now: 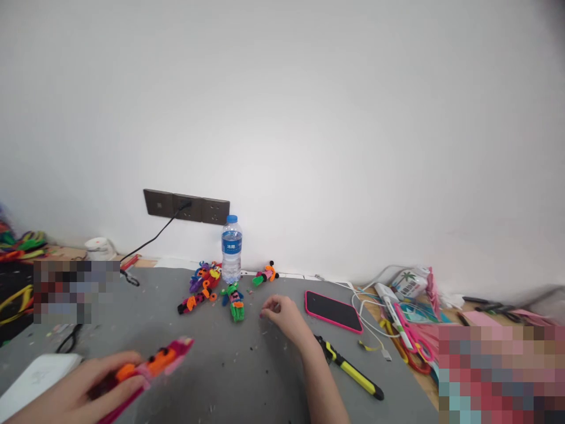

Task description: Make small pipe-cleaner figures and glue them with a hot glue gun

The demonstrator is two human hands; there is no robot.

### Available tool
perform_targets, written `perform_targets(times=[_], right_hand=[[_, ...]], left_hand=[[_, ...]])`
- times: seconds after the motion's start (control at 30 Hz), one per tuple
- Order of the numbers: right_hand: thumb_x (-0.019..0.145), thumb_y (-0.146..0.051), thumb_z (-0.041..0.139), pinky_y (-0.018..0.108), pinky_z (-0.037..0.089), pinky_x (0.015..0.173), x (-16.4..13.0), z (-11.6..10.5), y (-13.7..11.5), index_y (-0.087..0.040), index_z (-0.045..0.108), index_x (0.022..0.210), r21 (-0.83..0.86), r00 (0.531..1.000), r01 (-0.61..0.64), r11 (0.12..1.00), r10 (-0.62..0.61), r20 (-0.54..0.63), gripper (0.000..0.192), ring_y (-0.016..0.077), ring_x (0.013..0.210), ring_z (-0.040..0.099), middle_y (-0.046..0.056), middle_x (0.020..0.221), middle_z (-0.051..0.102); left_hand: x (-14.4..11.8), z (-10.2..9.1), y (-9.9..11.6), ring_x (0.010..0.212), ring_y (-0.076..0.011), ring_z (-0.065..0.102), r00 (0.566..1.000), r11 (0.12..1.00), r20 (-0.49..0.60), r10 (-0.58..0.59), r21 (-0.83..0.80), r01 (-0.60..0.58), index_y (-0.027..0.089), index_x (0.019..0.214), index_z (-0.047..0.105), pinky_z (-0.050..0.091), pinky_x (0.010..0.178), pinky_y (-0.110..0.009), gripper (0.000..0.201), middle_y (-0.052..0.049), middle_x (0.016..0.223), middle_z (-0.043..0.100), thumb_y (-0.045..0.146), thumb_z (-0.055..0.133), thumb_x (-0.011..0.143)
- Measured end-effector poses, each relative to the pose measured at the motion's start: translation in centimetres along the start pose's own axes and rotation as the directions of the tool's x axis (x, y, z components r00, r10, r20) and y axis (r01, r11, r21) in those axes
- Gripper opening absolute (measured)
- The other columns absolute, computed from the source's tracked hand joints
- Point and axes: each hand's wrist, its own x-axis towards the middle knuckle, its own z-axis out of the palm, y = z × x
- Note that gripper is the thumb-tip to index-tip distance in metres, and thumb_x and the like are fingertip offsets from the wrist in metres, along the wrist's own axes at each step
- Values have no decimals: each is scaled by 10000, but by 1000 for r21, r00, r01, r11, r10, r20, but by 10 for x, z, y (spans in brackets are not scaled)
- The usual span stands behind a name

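My left hand [83, 386] at the lower left grips a pink and orange pipe-cleaner figure [161, 359], held just above the grey mat [247, 365]. Stretched forward over the mat, my right hand [285, 315] has its fingers curled with the tips pinched near the mat; I cannot tell whether anything small is between them. It is nearest to a green and blue pipe-cleaner figure [236, 301]. Several finished figures [200, 285] lie in a cluster beyond it, and one green, pink and orange figure [265, 274] lies by the wall.
A water bottle [231, 257] stands at the wall under a socket strip [188, 207]. Right of my arm lie a pink-cased phone [333, 311], a yellow-handled tool [351, 368], cables [371, 306] and pink scissors [412, 338]. A white object [35, 377] sits at the lower left.
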Motion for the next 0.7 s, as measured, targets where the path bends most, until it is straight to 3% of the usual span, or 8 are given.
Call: perform_targets(times=[0.07,0.1,0.17,0.27,0.37,0.47,0.7], right_hand=[[669,-131,656,245,368,573,-2,2,-2,-193,687,644,-52,999,7,999,-5,38,74,159,603,543,1,630,646],[673,-117,661,242,361,574,-2,4,-2,-192,685,641,-78,999,10,997,-6,46,85,157,608,544,1,634,643],[669,-87,674,240,338,572,-1,6,-4,-190,668,613,-130,999,12,991,-6,49,117,153,607,533,-3,619,621],[667,-45,673,239,311,570,1,9,-4,-189,643,594,-192,999,16,981,-7,43,164,149,608,513,-9,611,590],[673,-19,657,237,303,572,2,9,-2,-195,651,658,-228,999,23,973,-14,44,177,154,629,518,-10,642,588],[687,-13,631,242,294,566,2,8,0,-194,638,661,-256,998,26,966,-11,61,182,159,625,519,-4,651,583],[799,-78,538,258,356,633,1,6,-10,-195,588,702,-238,998,47,970,-38,41,160,185,705,552,37,758,584]], left_hand=[[0,16,41,1084,-355,615,979,988,200,44,-154,-13,409,910,749,511,905,-448,482,52,1116,735,650,726,493],[5,26,63,1095,-346,607,965,972,243,96,-233,-38,372,974,741,512,900,-420,508,24,1162,716,615,745,528],[20,49,106,1002,-309,637,914,918,344,213,-392,-66,281,1046,705,527,832,-374,508,-41,1130,709,523,772,604],[48,88,149,928,-244,659,873,754,381,304,-657,25,217,1065,631,524,772,-317,493,-50,986,705,391,807,639],[66,124,159,904,-224,674,855,604,422,302,-778,171,207,1079,577,522,753,-319,508,-90,1014,704,350,816,654],[72,146,152,844,-190,678,902,548,350,253,-820,164,209,1044,548,511,713,-283,544,-74,1006,708,363,844,615],[68,148,144,1061,-262,641,923,415,290,251,-894,168,202,1135,576,509,806,-331,496,-116,1173,673,428,732,722]])
